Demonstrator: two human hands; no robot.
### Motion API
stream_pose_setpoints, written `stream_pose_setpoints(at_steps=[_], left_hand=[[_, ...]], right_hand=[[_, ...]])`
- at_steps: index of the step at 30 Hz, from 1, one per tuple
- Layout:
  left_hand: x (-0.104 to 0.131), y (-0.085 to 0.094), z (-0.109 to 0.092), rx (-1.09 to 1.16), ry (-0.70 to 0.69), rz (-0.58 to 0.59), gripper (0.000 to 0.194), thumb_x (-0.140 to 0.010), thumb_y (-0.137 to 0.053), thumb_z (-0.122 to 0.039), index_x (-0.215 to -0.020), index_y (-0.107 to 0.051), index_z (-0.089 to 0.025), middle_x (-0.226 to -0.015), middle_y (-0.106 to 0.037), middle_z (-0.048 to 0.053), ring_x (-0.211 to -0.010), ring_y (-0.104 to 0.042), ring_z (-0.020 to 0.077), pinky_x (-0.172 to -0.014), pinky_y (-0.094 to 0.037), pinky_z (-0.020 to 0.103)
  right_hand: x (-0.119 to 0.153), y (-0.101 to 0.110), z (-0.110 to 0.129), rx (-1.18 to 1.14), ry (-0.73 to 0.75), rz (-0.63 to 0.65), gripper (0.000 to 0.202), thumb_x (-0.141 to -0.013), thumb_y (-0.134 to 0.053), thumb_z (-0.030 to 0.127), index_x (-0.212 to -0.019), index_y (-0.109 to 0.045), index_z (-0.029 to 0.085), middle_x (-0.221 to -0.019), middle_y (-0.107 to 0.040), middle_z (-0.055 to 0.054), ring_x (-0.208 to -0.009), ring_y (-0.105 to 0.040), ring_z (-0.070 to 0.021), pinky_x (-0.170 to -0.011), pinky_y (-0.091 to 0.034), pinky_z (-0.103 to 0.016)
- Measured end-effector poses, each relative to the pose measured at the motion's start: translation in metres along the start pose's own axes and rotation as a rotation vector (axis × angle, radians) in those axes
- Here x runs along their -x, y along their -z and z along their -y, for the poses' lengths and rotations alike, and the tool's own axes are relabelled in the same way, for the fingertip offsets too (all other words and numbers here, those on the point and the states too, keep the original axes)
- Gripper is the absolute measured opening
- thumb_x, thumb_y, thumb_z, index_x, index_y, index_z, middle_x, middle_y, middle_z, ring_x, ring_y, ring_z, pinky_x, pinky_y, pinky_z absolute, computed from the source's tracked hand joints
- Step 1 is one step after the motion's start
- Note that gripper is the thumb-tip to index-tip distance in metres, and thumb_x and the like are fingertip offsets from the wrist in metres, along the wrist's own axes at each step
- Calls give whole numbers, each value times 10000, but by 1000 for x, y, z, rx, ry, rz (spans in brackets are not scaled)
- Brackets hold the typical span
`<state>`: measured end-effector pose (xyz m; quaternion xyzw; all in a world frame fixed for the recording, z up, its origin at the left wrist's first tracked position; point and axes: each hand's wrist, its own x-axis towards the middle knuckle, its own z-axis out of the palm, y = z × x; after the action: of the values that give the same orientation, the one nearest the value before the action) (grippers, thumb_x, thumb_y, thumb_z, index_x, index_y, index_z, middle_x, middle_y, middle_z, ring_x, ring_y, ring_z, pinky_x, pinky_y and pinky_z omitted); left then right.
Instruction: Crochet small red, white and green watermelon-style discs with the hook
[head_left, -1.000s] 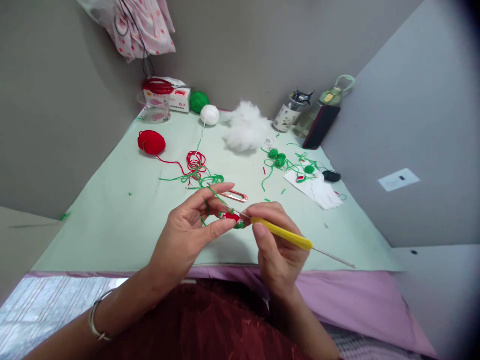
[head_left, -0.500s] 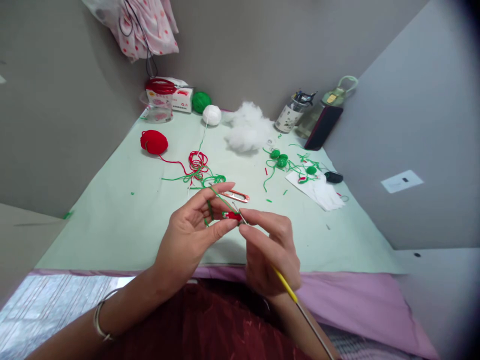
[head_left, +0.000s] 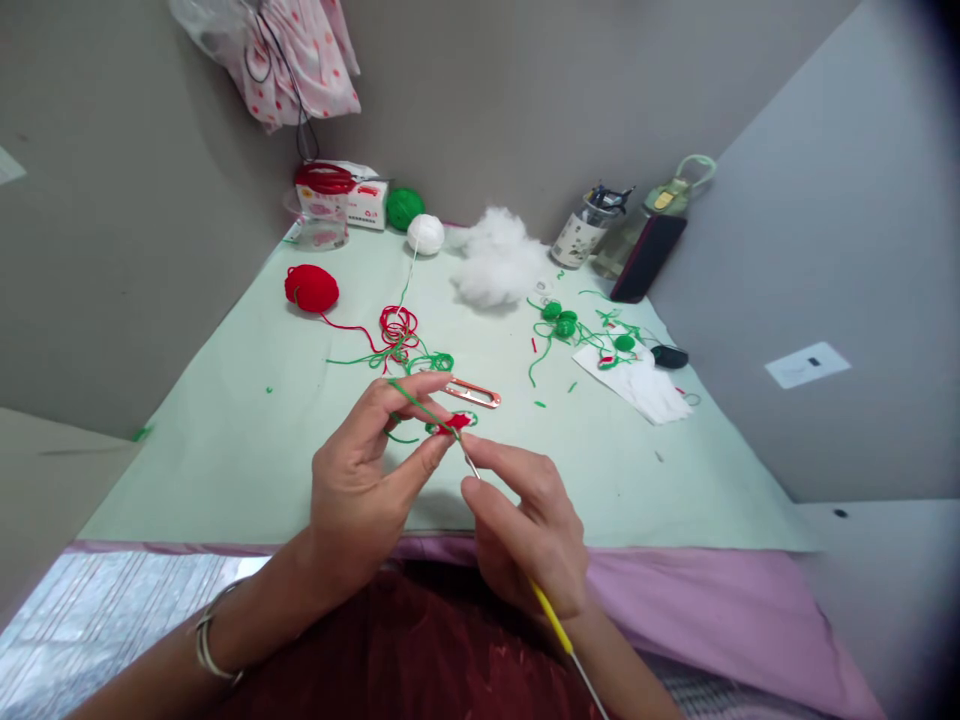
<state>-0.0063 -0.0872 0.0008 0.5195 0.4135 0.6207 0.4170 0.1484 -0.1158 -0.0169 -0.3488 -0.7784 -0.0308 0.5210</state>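
My left hand (head_left: 367,470) pinches a small red, white and green crochet piece (head_left: 453,424) between thumb and fingers. Green yarn (head_left: 420,402) runs from the raised left index finger down to the piece. In my right hand (head_left: 529,515) is a crochet hook (head_left: 553,618) with a yellow grip, held like a pencil; its metal tip meets the near edge of the piece. Just beyond the fingers lies an orange-edged yarn snipper or cutter (head_left: 475,392). Loops of red yarn (head_left: 397,325) and green strands are tangled behind my left hand.
A red yarn ball (head_left: 311,289), a white ball (head_left: 426,234) and a green ball (head_left: 405,208) sit at the back left. White stuffing (head_left: 495,265) lies mid-back. Small green crochet pieces (head_left: 562,322), a white tissue (head_left: 637,385), a pen cup (head_left: 581,232) and a phone (head_left: 649,258) stand or lie right.
Both hands have shifted slightly left. The right hand has drawn the hook back toward me, and the crochet piece has tilted, showing more of itself beyond the left thumb.
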Motion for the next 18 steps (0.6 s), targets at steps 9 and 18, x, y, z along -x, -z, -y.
stream_pose_setpoints(at_steps=[9,18], left_hand=[[6,2,9,-103,-177,-38,442,-881,-787,-87,-1215,-783,-376,-1001,-760,-6,-966,-690,206,-1012,-516,382],[4,3,10,-151,-222,-21,400,-875,-786,-80,-1163,-806,-357,-1046,-782,8,-944,-701,211,-949,-557,378]], right_hand=[[1,0,3,-168,-96,-34,405,-958,-546,69,-1331,-631,203,-1291,-747,-171,-1140,-760,-259,-854,-685,-408],[-1,-2,0,-174,-112,-22,368,-1017,-495,114,-1336,-628,242,-1279,-742,-149,-1115,-759,-224,-840,-687,-391]])
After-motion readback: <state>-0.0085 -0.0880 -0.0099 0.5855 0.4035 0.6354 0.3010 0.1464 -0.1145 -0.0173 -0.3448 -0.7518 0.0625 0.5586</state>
